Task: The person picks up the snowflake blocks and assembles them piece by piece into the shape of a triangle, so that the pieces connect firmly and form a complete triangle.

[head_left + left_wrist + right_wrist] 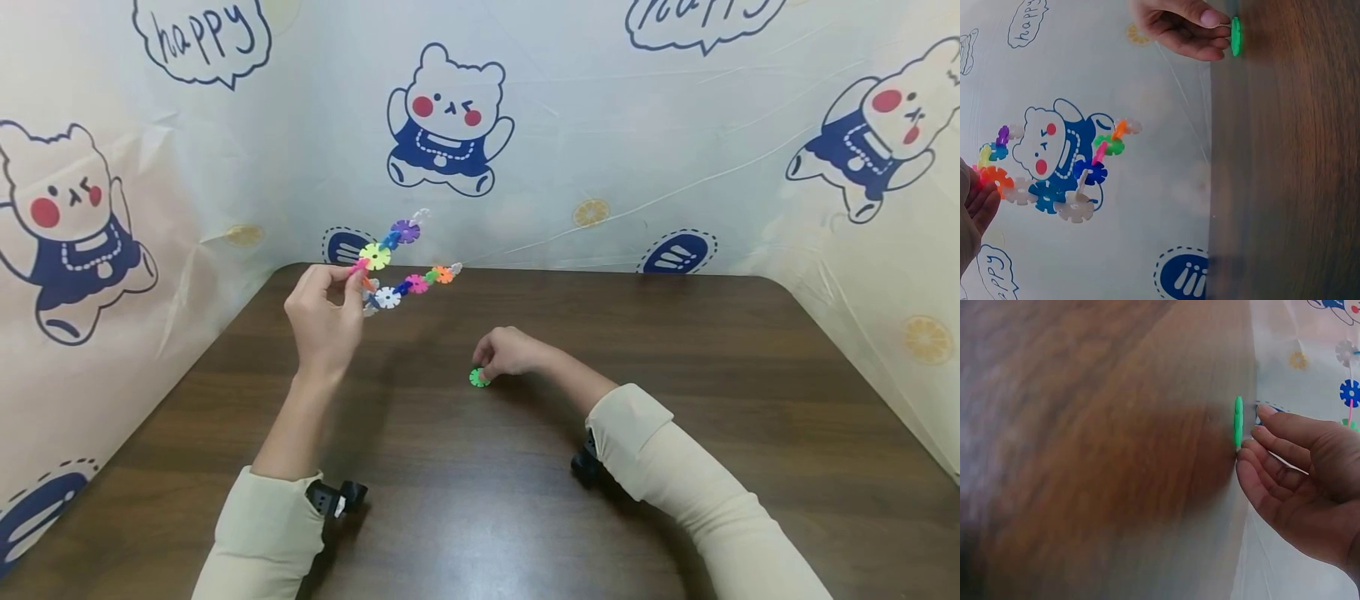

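My left hand (326, 321) pinches a pink disc in a bent chain of notched plastic snowflake discs (387, 297), up above the far left part of the table. Both ends of the chain reach out to the right; its colours include purple, yellow, orange, blue, white and clear. A single green snowflake disc (1239, 422) lies flat, seen edge-on in both wrist views. Over it is my right hand (510, 350), fingers loosely bent, with the fingertips right at the disc. In the right wrist view the thumb and fingertips (1260, 432) are on its upper side, not closed round it.
The brown wooden table (465, 500) spreads under both arms. Behind it and at the sides hangs a pale sheet (570, 150) printed with cartoon bears and orange slices. A black wrist camera (337, 498) is strapped on each wrist.
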Demonstrator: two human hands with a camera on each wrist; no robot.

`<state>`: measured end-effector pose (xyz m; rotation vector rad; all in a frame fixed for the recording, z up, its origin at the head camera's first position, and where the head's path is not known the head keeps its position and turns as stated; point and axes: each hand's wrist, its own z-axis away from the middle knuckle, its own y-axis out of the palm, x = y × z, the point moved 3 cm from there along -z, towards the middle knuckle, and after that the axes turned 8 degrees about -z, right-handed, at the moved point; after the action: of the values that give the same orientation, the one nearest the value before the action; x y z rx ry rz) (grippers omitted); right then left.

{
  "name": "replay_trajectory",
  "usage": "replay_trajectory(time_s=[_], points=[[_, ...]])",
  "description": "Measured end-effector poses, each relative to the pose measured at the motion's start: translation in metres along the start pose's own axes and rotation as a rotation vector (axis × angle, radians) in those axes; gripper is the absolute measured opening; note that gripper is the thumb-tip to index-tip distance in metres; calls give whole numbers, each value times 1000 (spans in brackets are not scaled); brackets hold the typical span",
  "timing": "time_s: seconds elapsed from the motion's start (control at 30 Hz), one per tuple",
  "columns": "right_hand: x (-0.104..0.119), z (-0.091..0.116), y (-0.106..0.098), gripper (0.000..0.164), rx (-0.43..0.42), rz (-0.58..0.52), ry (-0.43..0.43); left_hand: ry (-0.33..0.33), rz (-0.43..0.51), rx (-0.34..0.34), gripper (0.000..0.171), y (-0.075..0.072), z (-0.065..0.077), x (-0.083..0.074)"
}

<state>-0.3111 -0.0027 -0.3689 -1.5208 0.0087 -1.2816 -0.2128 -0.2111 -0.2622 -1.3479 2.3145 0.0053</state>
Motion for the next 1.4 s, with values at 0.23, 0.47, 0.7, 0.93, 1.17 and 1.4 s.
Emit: replay_trajectory(time_s=[0.23, 0.47, 0.7, 0.93, 1.17, 1.4], points=[[0, -5, 6, 27, 14, 55, 10, -4, -21, 13, 15, -4, -1, 2], [1, -5, 9, 22, 11, 68, 24, -8, -27, 21, 17, -5, -1, 5], [4, -3, 8, 22, -7, 107, 8, -19, -21, 35, 15, -3, 1, 6], [1, 5, 0, 12, -60, 63, -37, 21, -7, 60, 14, 0, 3, 2], [-4, 17, -14, 10, -117, -37, -78, -18, 31, 103, 11, 7, 6, -2], [-7, 29, -33, 6, -237, -128, -48, 7, 32, 138, 10, 12, 10, -7]])
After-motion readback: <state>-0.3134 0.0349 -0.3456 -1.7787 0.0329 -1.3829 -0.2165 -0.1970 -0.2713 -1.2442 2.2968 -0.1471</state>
